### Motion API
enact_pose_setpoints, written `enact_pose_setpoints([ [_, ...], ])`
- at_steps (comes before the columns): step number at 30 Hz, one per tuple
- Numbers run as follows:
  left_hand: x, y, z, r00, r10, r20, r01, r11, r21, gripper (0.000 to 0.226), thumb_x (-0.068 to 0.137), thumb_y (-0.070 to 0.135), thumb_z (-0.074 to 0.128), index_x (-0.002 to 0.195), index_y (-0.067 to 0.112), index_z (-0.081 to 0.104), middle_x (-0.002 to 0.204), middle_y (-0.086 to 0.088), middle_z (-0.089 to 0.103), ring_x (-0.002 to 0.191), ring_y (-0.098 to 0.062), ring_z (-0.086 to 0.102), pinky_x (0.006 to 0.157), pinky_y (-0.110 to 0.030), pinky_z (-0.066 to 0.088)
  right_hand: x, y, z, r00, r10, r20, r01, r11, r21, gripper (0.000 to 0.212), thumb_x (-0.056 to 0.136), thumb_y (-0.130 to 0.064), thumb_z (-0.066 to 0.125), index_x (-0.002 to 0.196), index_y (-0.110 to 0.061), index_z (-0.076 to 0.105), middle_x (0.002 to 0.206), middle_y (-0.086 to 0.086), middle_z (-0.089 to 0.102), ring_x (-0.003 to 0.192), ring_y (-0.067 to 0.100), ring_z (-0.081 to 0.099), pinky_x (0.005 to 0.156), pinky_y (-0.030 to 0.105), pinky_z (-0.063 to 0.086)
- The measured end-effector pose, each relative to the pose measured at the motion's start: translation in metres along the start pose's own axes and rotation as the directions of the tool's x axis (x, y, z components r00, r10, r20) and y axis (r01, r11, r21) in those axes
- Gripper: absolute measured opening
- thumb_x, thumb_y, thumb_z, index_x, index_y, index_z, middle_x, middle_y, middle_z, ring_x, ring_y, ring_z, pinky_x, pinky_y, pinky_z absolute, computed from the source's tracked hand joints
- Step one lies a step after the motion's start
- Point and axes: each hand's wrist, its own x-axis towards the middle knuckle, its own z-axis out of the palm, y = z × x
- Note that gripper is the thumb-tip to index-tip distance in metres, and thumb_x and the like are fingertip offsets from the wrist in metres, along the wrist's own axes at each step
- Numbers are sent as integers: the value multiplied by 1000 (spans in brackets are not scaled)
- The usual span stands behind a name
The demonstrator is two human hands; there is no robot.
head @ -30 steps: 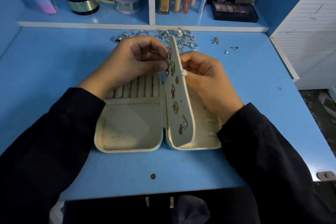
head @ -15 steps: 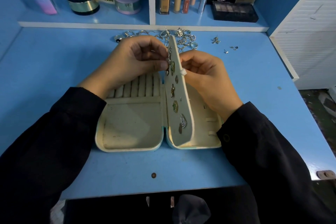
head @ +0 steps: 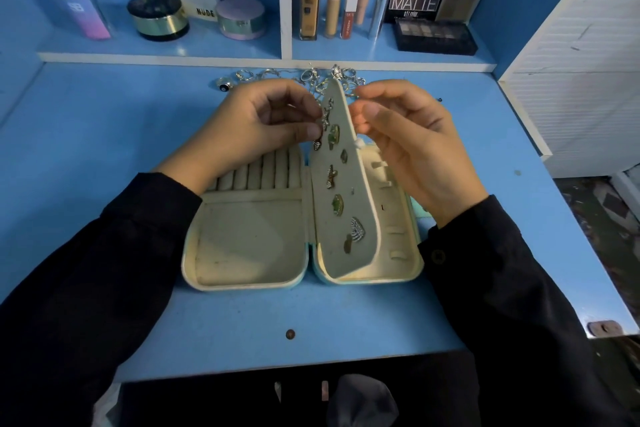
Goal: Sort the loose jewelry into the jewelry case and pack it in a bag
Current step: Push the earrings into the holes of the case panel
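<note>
The cream jewelry case (head: 249,243) lies open on the blue table, its middle flap (head: 346,211) standing upright with several earrings pinned on its left face. My left hand (head: 256,128) pinches a small silver earring (head: 325,121) against the upper part of that face. Behind the flap's upper right edge is my right hand (head: 408,142). Its thumb and curled fingers pinch a tiny piece, seemingly an earring back, that I can barely see. Loose silver jewelry (head: 346,74) lies in a heap behind the flap.
A ring with a dark stone (head: 223,84) sits at the left end of the heap. The shelf (head: 207,50) behind holds a perfume bottle, jars, tubes and eyeshadow palettes. A white cabinet (head: 581,80) stands at the right. A small brown dot (head: 290,333) lies near the front edge.
My right hand has risen from the flap's white tab to its upper edge. The left hand stays pinching the earring at the same place on the flap.
</note>
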Motion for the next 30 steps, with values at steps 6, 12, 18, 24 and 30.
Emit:
enact_pose_setpoints([
  [6, 0, 5, 4, 1000, 4, 12, -4, 1000, 24, 25, 71, 16, 74, 94, 16, 64, 90, 13, 72, 89, -8, 69, 86, -22, 53, -5, -11, 5, 994, -89, 68, 91, 995, -32, 24, 83, -23, 72, 103, -10, 71, 88, 11, 65, 86, 26, 56, 87, 42, 46],
  [12, 3, 12, 11, 999, 5, 37, -8, 997, 79, 27, 71, 19, 74, 95, 21, 64, 89, 18, 71, 88, -4, 68, 86, -19, 52, -13, -22, -1, 997, -67, 32, 73, 966, -249, 13, 88, -6, 67, 100, -4, 67, 87, 3, 69, 86, 22, 61, 88, 40, 49],
  [18, 11, 13, 20, 997, -16, 76, -5, 963, 268, 23, 80, 14, 76, 99, 24, 68, 93, 17, 72, 89, -4, 68, 88, -22, 54, -29, -35, -23, 996, 22, -82, -53, 915, -400, 14, 85, -4, 69, 96, -11, 71, 91, 10, 70, 86, 21, 61, 84, 27, 52],
  [24, 12, 16, 26, 991, -12, 130, -50, 885, 464, 22, 84, 22, 75, 106, 21, 73, 100, 12, 72, 93, -1, 67, 92, -24, 53, -46, -26, -34, 983, 48, -174, -142, 803, -579, 18, 85, -4, 71, 103, -9, 72, 83, 2, 67, 77, 10, 60, 79, 23, 54],
  [30, 14, 12, 26, 983, -5, 184, -103, 814, 571, 23, 86, 28, 73, 108, 25, 73, 105, 15, 69, 100, 0, 63, 96, -30, 51, -54, -6, -42, 984, -26, -177, -115, 663, -740, 17, 86, -13, 72, 103, -17, 73, 90, 4, 70, 84, 15, 65, 86, 32, 54],
])
